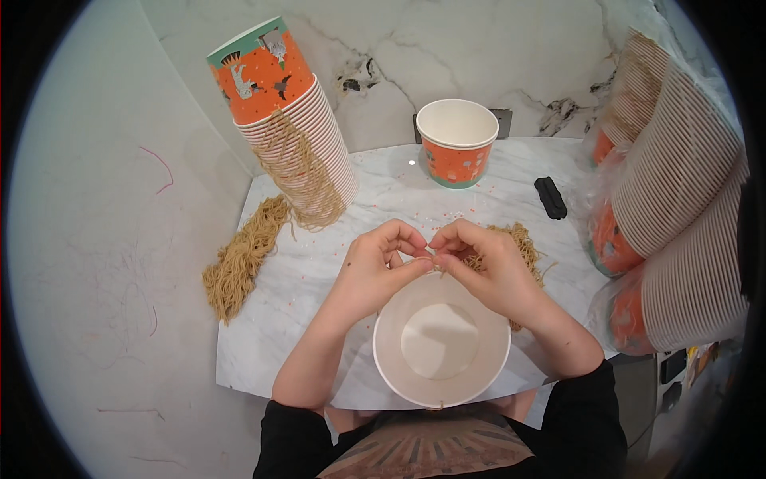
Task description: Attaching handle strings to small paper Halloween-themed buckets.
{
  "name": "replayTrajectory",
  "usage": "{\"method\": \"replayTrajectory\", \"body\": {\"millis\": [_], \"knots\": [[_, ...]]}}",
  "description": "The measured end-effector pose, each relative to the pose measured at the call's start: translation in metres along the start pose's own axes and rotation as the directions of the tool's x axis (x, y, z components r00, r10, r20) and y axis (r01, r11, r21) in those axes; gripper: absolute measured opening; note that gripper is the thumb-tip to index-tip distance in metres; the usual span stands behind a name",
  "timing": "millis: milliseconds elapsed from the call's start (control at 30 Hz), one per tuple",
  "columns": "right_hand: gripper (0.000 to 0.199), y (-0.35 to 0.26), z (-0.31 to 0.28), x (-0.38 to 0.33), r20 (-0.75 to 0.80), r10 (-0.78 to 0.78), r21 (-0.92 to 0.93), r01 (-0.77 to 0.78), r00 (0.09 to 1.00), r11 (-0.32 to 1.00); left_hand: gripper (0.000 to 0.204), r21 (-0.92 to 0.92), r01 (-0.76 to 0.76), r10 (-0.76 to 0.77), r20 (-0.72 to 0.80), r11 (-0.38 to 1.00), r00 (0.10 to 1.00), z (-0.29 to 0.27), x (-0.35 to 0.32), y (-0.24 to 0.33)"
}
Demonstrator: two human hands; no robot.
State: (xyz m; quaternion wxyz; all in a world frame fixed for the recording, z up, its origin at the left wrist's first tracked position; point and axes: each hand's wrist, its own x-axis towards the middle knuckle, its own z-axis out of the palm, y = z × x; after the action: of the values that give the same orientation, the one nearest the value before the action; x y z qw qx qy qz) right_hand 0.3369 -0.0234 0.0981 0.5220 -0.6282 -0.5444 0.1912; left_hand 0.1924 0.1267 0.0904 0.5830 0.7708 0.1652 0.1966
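A white-lined paper bucket [391, 351] stands at the table's front edge, close to my body, its open mouth up. At its far rim, my left hand [373, 267] and my right hand [496, 271] meet with thumbs and forefingers pinched together. Between the fingertips a short bit of tan string [439, 270] shows, mostly hidden by the fingers. A small piece of the same string shows at the bucket's near rim. Partly behind my right hand lies a bunch of tan string [523, 243].
Nested orange-and-green paper buckets [319, 136] rise at the back left, with string draped over them. Beside them lies a tan string hank [246, 259]. Another bucket [459, 156] stands at the back, near a black object [550, 198]. Plastic-wrapped bucket stacks [678, 184] line the right side.
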Motion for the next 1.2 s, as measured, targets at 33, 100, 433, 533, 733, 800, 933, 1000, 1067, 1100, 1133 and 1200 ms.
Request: {"method": "replayTrajectory", "body": {"millis": [33, 100, 433, 533, 733, 800, 933, 1000, 1067, 1100, 1133, 1200], "knots": [[0.012, 0.001, 0.0, 0.0, 0.003, -0.007, 0.033, 0.007, 1.0, 0.999, 0.02, -0.038, 0.014, -0.013, 0.012, 0.999, 1.0, 0.0, 0.0, 0.001], [0.012, 0.002, 0.0, 0.001, 0.01, -0.037, 0.009, 0.037, 0.999, 0.999, 0.02, -0.073, 0.029, -0.028, 0.022, 0.997, 0.999, -0.001, 0.001, 0.001], [0.015, 0.003, -0.005, 0.0, 0.118, -0.279, -0.309, 0.302, 0.953, 0.902, 0.023, 0.091, -0.018, 0.02, -0.02, 0.996, 1.0, -0.002, 0.0, -0.002], [0.017, -0.002, -0.003, -0.003, 0.098, -0.247, -0.332, 0.265, 0.964, 0.905, 0.02, 0.126, -0.059, 0.063, -0.02, 0.99, 0.998, -0.003, 0.0, -0.004], [0.018, -0.004, 0.001, -0.003, 0.069, -0.246, -0.319, 0.255, 0.967, 0.913, 0.014, 0.059, 0.043, -0.045, 0.02, 0.997, 0.999, -0.004, 0.002, -0.002], [0.018, -0.001, 0.001, -0.003, 0.073, -0.24, -0.327, 0.25, 0.968, 0.911, 0.013, 0.046, 0.056, -0.057, 0.035, 0.997, 0.998, -0.003, 0.0, 0.002], [0.017, 0.0, 0.0, -0.003, 0.064, -0.238, -0.347, 0.245, 0.969, 0.905, 0.012, 0.011, 0.1, -0.101, 0.077, 0.995, 0.992, -0.005, 0.001, 0.003], [0.016, -0.003, 0.001, -0.003, 0.062, -0.241, -0.328, 0.248, 0.969, 0.911, 0.012, 0.003, 0.111, -0.11, 0.091, 0.994, 0.99, -0.006, 0.002, 0.001], [0.015, -0.004, 0.001, -0.003, 0.059, -0.244, -0.311, 0.25, 0.968, 0.917, 0.011, -0.074, 0.136, -0.126, 0.131, 0.988, 0.983, -0.006, 0.003, 0.0], [0.014, -0.003, 0.001, -0.003, 0.05, -0.238, -0.289, 0.242, 0.97, 0.926, 0.011, -0.074, 0.136, -0.126, 0.131, 0.988, 0.983, -0.006, 0.004, -0.002], [0.014, -0.003, 0.002, -0.003, 0.042, -0.233, -0.267, 0.235, 0.972, 0.935, 0.011, -0.122, 0.139, -0.121, 0.142, 0.983, 0.982, -0.006, 0.005, -0.004], [0.015, 0.001, 0.0, -0.003, 0.042, -0.229, -0.274, 0.232, 0.972, 0.933, 0.01, -0.172, 0.141, -0.114, 0.155, 0.975, 0.981, -0.006, 0.008, -0.006]]}}
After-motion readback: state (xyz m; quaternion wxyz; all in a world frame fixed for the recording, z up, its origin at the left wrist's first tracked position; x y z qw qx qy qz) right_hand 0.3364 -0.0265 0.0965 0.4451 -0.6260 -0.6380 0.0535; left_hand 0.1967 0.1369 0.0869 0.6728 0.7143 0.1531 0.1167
